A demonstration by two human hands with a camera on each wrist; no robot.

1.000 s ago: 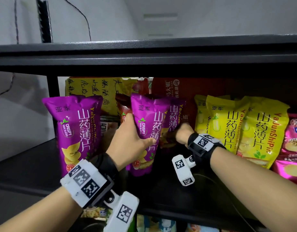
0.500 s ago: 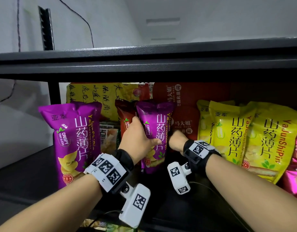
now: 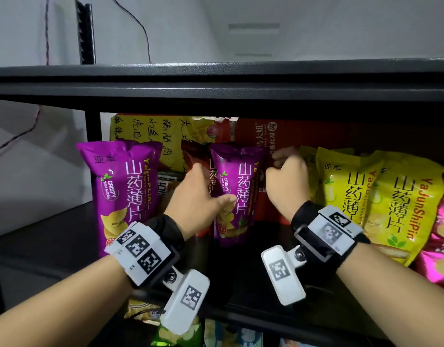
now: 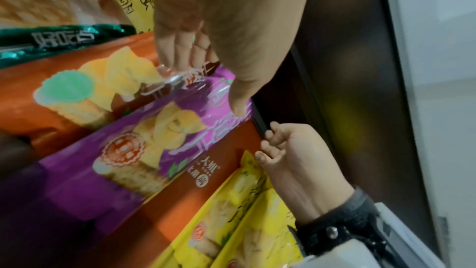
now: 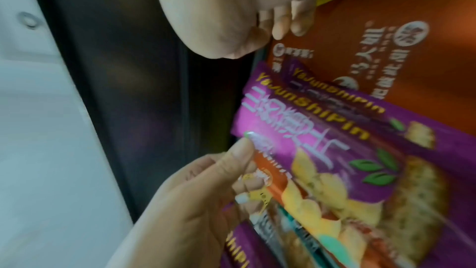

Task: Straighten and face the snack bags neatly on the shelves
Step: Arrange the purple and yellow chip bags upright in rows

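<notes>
A purple yam-crisp bag (image 3: 241,196) stands upright mid-shelf. My left hand (image 3: 216,191) grips its left edge, thumb on the front and fingers behind; the same hold shows in the left wrist view (image 4: 211,85) and the right wrist view (image 5: 247,170). A darker purple bag (image 5: 335,93) sits tucked behind it. My right hand (image 3: 283,166) is raised beside the bag's top right corner, fingers curled against an orange bag (image 5: 399,48) at the back, with nothing seen in it. Another purple bag (image 3: 126,191) stands at the left, and yellow bags (image 3: 346,191) stand at the right.
The black shelf board (image 3: 53,234) is bare at its left end. The upper shelf (image 3: 216,81) hangs low over the bag tops. A dark red bag (image 3: 191,154) leans behind my left hand. A pink bag (image 3: 441,234) is at far right. More bags (image 3: 216,331) lie on the shelf below.
My right hand has risen from low behind the middle purple bag to beside its top corner. My left hand has kept its hold on that bag, which now stands straighter.
</notes>
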